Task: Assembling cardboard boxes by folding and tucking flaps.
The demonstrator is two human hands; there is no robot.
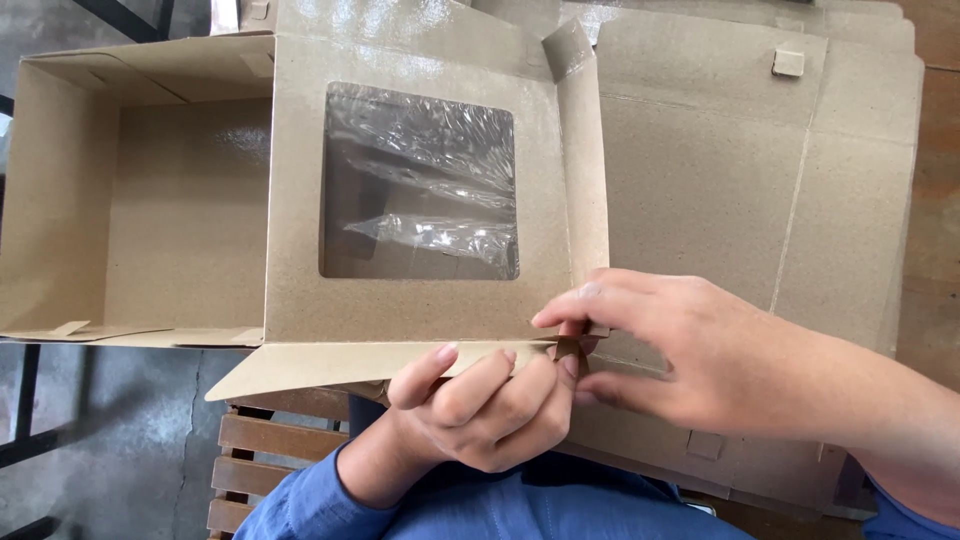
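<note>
Brown cardboard box with clear plastic window lid: held over lap. Left hand curls beneath lid's front flap, supporting it; right hand pinches lid's corner tab, seemingly steadying it. Flat cardboard blanks behind.

A grey concrete floor showed at the lower left, mottled and crossed by a thin crack. Dark metal bars stood over it along the left edge, and more ran across the upper left corner. A slatted wooden bench of brown planks sat at the bottom. Reddish-brown wood filled the right edge. Flat sheets of brown cardboard lay spread beneath, in soft, even daylight.
</note>
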